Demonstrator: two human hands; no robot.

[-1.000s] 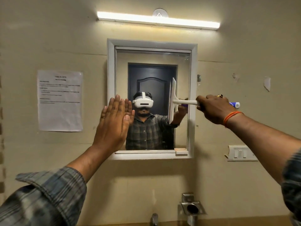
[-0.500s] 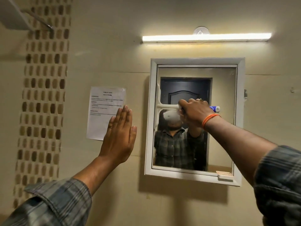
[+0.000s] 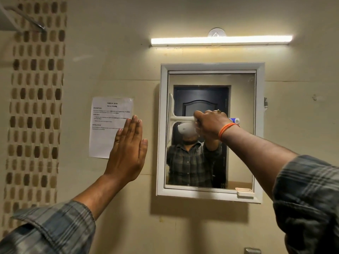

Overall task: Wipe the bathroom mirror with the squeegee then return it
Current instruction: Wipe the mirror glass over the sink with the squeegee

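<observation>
A white-framed mirror point(image 3: 242, 110) hangs on the beige wall. My right hand point(image 3: 209, 124) grips the handle of a white squeegee point(image 3: 180, 118) with a blue end. Its blade stands upright against the glass at the mirror's left edge. My left hand point(image 3: 127, 149) is flat with its fingers together, raised at the wall left of the mirror and partly covering a paper notice point(image 3: 108, 125). It holds nothing. The mirror reflects a person in a checked shirt and a dark door.
A lit tube light point(image 3: 220, 41) runs above the mirror. A small soap holder point(image 3: 244, 191) sits on the mirror frame's lower right corner. A strip of brown mosaic tiles point(image 3: 34, 107) runs down the left wall, with a shelf bracket point(image 3: 31, 22) at top left.
The squeegee has swept from the mirror's right side to its left edge. My left hand has moved off the mirror frame to the wall by the notice. The view has shifted left.
</observation>
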